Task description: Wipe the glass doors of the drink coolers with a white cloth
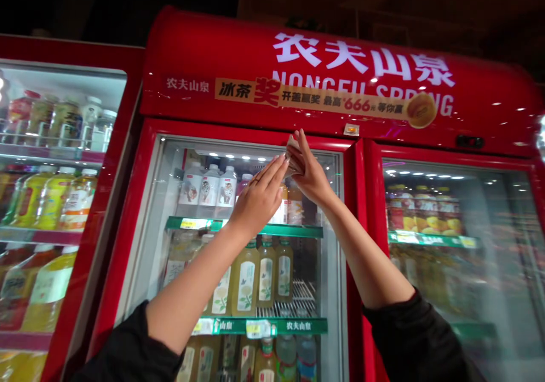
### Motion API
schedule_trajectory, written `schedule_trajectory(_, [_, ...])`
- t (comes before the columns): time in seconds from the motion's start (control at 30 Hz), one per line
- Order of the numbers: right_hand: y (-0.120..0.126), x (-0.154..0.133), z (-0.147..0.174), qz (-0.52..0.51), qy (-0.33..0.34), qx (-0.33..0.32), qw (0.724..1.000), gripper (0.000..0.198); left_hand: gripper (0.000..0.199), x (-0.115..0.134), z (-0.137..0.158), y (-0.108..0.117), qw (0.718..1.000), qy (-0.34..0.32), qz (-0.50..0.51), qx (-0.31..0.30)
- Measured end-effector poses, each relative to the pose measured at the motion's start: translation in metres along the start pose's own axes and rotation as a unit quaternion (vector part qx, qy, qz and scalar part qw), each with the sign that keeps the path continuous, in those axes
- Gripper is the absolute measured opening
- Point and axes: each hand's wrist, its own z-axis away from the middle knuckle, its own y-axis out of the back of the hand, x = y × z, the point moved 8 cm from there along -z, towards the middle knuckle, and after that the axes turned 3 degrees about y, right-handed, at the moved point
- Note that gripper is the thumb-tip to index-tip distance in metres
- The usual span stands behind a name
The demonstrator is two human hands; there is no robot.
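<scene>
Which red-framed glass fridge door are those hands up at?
The middle one, a red-framed glass door: only at its top are there hands, the bare left hand and the bare right hand, with a folded brownish cloth.

Refrigerator (356, 183): red, bears white lettering (346, 57). Banner (319, 97): tan, black-and-red characters (267, 91). Cloth (292, 143): greyish-beige. Sleeves (419, 336): black. Shelf edges (293, 231): green.

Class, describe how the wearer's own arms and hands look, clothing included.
The left hand and right hand wear no gloves. The left sleeve and right sleeve are black and loose, leaving the forearms bare; no markings show on either sleeve.
</scene>
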Motion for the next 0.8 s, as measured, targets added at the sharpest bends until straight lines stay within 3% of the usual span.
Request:
schedule_trajectory(0.1, [0.002,0.000,-0.001,-0.026,0.010,-0.041,0.999,0.125,0.059,-0.005,-0.037,-0.021,0.998,-0.017,-0.022,-0.058])
schedule_trajectory(0.2, [0.016,-0.004,0.008,0.015,0.026,-0.072,0.997,0.124,0.052,-0.006,-0.047,-0.040,0.991,-0.044,-0.061,-0.107])
schedule_trajectory(0.33, [0.048,-0.011,0.035,0.110,0.037,-0.116,0.987,0.100,0.051,-0.002,-0.043,-0.039,0.993,-0.036,-0.095,-0.060])
schedule_trajectory(0.5, [0.083,-0.005,0.046,0.284,0.013,-0.044,0.958,0.076,0.050,0.011,-0.054,-0.040,0.992,0.039,-0.116,-0.028])
schedule_trajectory(0.63, [0.078,0.012,0.043,0.375,-0.017,-0.035,0.926,0.069,0.048,0.025,-0.070,-0.056,0.992,0.051,-0.115,-0.030])
schedule_trajectory(0.8, [0.069,0.015,0.045,0.397,0.002,-0.044,0.917,0.068,0.064,0.029,-0.089,-0.071,0.992,0.008,-0.107,-0.072])
